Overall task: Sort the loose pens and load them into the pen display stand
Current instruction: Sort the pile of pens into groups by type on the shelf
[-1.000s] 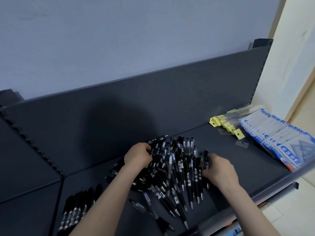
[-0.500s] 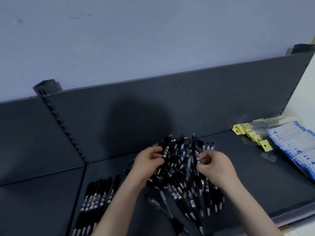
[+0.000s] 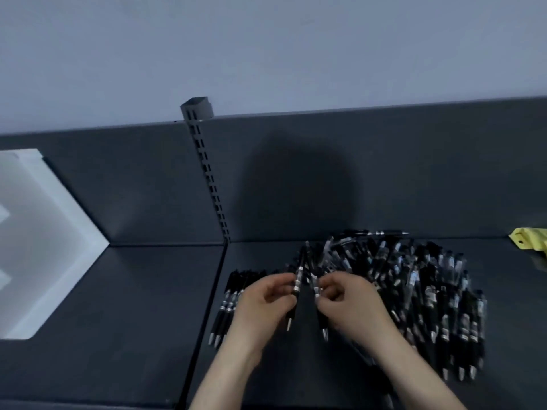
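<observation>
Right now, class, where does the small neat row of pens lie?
In the head view, the neat row of pens lies on the shelf just left of the left hand, with the loose pile to its right.

Two hands: the left hand (image 3: 263,303) pinches one black pen (image 3: 297,287), the right hand (image 3: 352,303) a second pen (image 3: 316,291). The loose heap (image 3: 429,294) on the shelf (image 3: 118,306) holds too many pens to count. The side-by-side row (image 3: 225,309) shows at least five, partly hidden. One lone pen (image 3: 376,233) lies at the back edge. One white panel (image 3: 44,238) and one yellow packet (image 3: 529,242).
</observation>
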Available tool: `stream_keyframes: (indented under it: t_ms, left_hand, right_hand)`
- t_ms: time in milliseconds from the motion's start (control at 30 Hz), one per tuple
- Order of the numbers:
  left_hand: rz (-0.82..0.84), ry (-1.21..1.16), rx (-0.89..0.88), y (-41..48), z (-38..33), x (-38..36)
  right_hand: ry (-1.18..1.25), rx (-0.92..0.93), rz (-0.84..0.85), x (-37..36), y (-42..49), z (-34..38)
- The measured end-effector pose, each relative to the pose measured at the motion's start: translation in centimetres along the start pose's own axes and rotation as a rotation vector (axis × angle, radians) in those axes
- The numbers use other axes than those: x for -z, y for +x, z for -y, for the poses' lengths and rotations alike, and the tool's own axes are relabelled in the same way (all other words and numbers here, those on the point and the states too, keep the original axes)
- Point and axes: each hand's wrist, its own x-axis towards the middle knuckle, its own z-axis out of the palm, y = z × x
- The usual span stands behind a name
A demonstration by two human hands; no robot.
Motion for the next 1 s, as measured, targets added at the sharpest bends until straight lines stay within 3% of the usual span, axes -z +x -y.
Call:
stream_keyframes:
  t_ms: [100, 267, 700, 1000]
  left_hand:
    - [-0.147, 0.082, -0.031, -0.6, 1.2, 3.0]
    - [-0.305, 0.421, -0.011, -0.7, 2.9, 7.3]
    - [-0.306, 0.837, -0.073, 0.7, 2.9, 8.2]
    - [-0.319, 0.854, -0.110, 1.3, 2.9, 8.4]
  right_hand:
    - [-0.024, 0.036, 0.067, -2.4, 0.1, 1.0]
    - [-0.062, 0.016, 0.156, -5.9, 0.6, 2.2]
    - [-0.162, -0.057, 0.116, -9.2, 1.4, 3.2]
    - [-0.179, -0.023, 0.098, -9.3, 1.2, 3.5]
